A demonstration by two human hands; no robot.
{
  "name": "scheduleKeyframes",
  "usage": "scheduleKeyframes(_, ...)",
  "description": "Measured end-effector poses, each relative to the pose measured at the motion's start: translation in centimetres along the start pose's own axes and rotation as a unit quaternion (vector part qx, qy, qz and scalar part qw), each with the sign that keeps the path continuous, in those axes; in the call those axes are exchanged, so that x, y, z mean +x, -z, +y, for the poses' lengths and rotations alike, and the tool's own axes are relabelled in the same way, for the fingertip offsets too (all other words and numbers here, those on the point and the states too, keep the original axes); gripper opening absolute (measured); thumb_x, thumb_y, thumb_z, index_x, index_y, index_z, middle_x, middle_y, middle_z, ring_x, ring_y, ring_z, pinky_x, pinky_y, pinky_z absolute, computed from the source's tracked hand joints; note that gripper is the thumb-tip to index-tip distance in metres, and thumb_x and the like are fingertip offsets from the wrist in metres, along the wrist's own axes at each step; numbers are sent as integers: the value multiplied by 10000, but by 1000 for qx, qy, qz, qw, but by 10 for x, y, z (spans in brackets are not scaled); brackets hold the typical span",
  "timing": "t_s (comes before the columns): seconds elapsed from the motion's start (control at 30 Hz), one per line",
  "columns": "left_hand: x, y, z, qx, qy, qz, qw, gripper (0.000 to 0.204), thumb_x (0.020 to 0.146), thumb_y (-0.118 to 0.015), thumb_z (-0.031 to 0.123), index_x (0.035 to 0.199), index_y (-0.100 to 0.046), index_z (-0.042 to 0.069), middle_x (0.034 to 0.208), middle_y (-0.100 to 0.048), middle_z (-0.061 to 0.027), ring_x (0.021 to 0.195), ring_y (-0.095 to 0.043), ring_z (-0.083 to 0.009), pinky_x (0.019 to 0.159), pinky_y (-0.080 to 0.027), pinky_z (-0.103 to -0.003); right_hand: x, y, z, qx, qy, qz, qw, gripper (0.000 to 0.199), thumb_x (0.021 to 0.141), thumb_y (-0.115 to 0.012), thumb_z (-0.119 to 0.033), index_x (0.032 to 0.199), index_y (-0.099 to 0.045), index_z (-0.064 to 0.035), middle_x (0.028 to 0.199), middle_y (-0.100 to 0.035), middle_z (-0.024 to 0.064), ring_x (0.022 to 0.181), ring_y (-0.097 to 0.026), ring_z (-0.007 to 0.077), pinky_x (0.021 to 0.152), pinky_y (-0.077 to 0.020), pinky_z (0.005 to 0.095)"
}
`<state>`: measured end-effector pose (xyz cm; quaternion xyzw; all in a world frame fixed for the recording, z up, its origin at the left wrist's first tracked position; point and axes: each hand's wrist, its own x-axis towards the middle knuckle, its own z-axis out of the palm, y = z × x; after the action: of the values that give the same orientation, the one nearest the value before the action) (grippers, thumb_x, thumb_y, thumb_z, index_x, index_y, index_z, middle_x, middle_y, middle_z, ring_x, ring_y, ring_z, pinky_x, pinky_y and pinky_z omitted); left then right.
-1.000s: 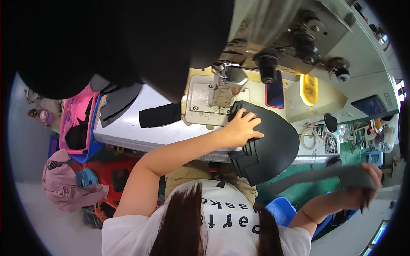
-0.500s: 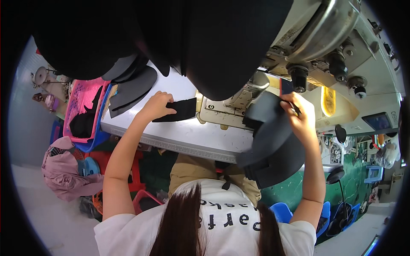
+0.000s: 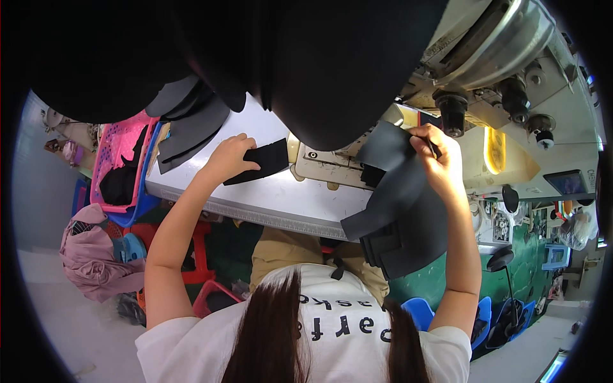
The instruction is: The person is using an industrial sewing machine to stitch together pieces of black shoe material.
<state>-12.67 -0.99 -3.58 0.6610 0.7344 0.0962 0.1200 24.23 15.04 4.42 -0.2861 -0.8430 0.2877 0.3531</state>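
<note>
My left hand [image 3: 231, 159] pinches a short black fabric strip [image 3: 271, 159] between thumb and fingers, over the white sewing table. The strip's right end reaches the edge of the machine's bed plate [image 3: 322, 167]. At the right, my right hand [image 3: 439, 159] is closed on the upper end of a curved dark grey panel [image 3: 393, 185], which slants across the bed toward the table's front edge. A small dark object also shows between those fingers; its kind cannot be made out. Below the panel, several stacked dark grey pieces [image 3: 415, 239] hang past the table edge.
The sewing machine head [image 3: 491, 51] fills the upper right. Large black shapes cover the top of the view. Left on the table lie more dark grey panels [image 3: 195, 131], beside a pink basket [image 3: 131, 153] with black fabric. A ruler strip [image 3: 274, 222] runs along the front edge.
My right hand has moved slightly left and up, and the panel's lower end has swung left, away from the stack. My left hand still holds the strip in nearly the same place.
</note>
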Motion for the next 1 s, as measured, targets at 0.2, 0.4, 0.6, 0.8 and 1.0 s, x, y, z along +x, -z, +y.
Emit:
scheduleKeyframes(0.2, 5, -6, -14, -47, 23, -12, 999, 384, 644, -825, 207, 915, -623, 22, 940, -591, -128, 959, -539, -318, 838, -457, -392, 6, -2, -10, 30, -33, -14, 999, 180, 878, -580, -8, 1053, -623, -16, 823, -627, 29, 762, -554, 84, 753, -441, 225)
scheduleKeyframes(0.4, 2, -7, -10, -121, 28, 4, 992, 356, 639, -819, 151, 866, -571, 35, 934, -532, -94, 932, -490, -296, 840, -435, -385, 8, -10, 12, 102, -7, 22, 995, 173, 837, -629, 23, 1003, -579, 14, 777, -636, 116, 691, -575, 144, 668, -464, 255)
scheduleKeyframes(0.6, -7, 28, 6, -260, 65, 2, 963, 248, 703, -754, 74, 873, -584, 13, 920, -609, -91, 900, -564, -232, 858, -428, -351, 12, -13, 17, 72, 14, 16, 997, 149, 823, -661, -11, 959, -601, -3, 691, -563, 105, 600, -464, 152, 575, -406, 275)
scheduleKeyframes(0.8, 19, 49, 29, -394, 108, 9, 913, 207, 742, -716, 15, 928, -632, -17, 801, -597, -20, 782, -546, -113, 730, -451, -267, 18, -11, 12, 59, 16, 36, 997, 104, 764, -646, 12, 865, -627, -6, 716, -590, 119, 657, -554, 234, 624, -433, 315)
scheduleKeyframes(1.0, 79, 28, 114, -526, -44, -131, 839, 223, 813, -694, 72, 985, -637, -59, 875, -647, -36, 803, -594, -95, 751, -463, -230, 21, -10, 14, 24, 19, 11, 999, 62, 722, -596, 25, 772, -560, 10, 711, -562, 129, 728, -553, 315, 683, -438, 349)
